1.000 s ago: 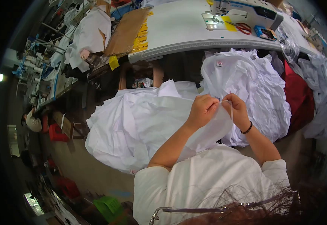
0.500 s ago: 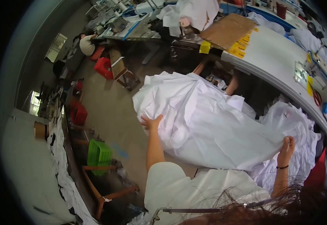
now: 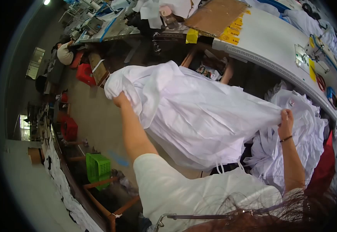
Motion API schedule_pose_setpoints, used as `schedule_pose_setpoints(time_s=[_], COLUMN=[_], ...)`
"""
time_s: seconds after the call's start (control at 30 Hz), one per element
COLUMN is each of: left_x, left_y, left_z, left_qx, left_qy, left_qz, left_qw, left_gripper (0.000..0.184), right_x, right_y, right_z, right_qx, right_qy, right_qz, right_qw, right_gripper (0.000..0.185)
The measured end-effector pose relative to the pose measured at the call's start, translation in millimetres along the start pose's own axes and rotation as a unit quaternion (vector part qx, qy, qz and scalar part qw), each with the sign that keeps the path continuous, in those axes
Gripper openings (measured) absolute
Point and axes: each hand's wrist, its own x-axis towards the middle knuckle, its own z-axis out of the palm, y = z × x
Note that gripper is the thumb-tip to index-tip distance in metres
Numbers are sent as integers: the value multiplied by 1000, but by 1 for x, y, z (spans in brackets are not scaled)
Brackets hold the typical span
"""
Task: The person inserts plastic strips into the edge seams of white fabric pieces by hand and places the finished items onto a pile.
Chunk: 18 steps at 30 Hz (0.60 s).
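Observation:
A large white cloth [image 3: 199,112] is stretched between my two hands, its folds hanging above the floor. At its far left end, my left hand [image 3: 121,100] grips the bunched fabric; the fingers are partly hidden by the folds. My right hand [image 3: 286,123], with a dark bracelet at the wrist, pinches the cloth's right corner. Under and beside that corner lies a heap of white fabric [image 3: 303,131]. Thin white loops hang at the cloth's lower edge, near my shirt.
A white sewing table [image 3: 269,46] with a sewing machine [image 3: 326,58] and a brown board [image 3: 214,17] runs along the far side. A green basket [image 3: 98,170] and red stools [image 3: 85,74] stand on the left. A seated person [image 3: 65,53] is at the far left.
My left hand has moved up and left, from lying open on the cloth to gripping its far end. The cloth is pulled longer and tighter; my right hand still pinches its corner.

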Motion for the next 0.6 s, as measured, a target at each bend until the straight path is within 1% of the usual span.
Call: schedule_pose_setpoints(time_s=[0.03, 0.07, 0.1, 0.13, 0.17, 0.2, 0.23, 0.27, 0.3, 0.33, 0.37, 0.4, 0.43, 0.47, 0.5, 0.53, 0.57, 0.6], left_x=[-24, -50, -44, -46, -76, -108, -168, -201, -252, -288, -316, -319, -307, -289, -278, -267, -257, -260], left_y=[4, 12, 3, -13, -20, -35, -24, -44, -38, -67, -82, -110, -141, -173, -197, -213, -222, -213], left_z=[-4, -8, -9, -8, -5, 2, 4, 1, 0, -4, 2, 8, 15, 30, 46, 59, 67, 67], left_qx=[80, 161, 277, 334, 386, 396, 470, 517, 597, 587, 611, 591, 590, 577, 561, 576, 589, 589], left_qy=[33, 65, 72, 66, 58, 22, -104, -220, -331, -379, -408, -410, -418, -416, -420, -416, -415, -427], left_qz=[27, 56, 34, 126, 216, 283, 257, 259, 228, 231, 185, 192, 199, 234, 269, 281, 294, 302], left_qw=[996, 983, 958, 932, 895, 873, 838, 786, 694, 677, 653, 668, 662, 663, 661, 645, 628, 616], left_gripper=[64, 71, 82, 82, 83, 83, 85, 89, 93, 96, 98, 100, 100, 102, 104, 100, 97, 98], right_x=[0, 3, 7, 11, 13, 14, 15, 16, 22, 27, 28, 24, 20, 25, 19, 16, 22, -1], right_y=[8, 22, 37, 50, 60, 66, 70, 75, 87, 97, 97, 81, 66, 73, 55, 46, 71, 23], right_z=[6, 7, 4, -3, -10, -15, -19, -24, -32, -37, -36, -26, -20, -25, -16, -14, -30, -19], right_qx=[23, 20, 20, -12, -44, -43, -66, -90, -107, -123, -133, -148, -162, -181, -201, -225, -311, -359], right_qy=[15, 37, 42, 62, 81, 85, 87, 87, 92, 100, 114, 99, 86, 34, 21, 25, 34, 34], right_qz=[60, 89, 94, 107, 120, 124, 128, 132, 115, 98, 70, 80, 91, 66, 87, 66, -62, -61], right_qw=[998, 995, 994, 992, 988, 988, 986, 983, 983, 983, 982, 981, 979, 981, 975, 972, 948, 931], right_gripper=[11, 8, 8, 8, 8, 8, 7, 7, 6, 6, 6, 6, 5, 6, 6, 3, 2, 8])
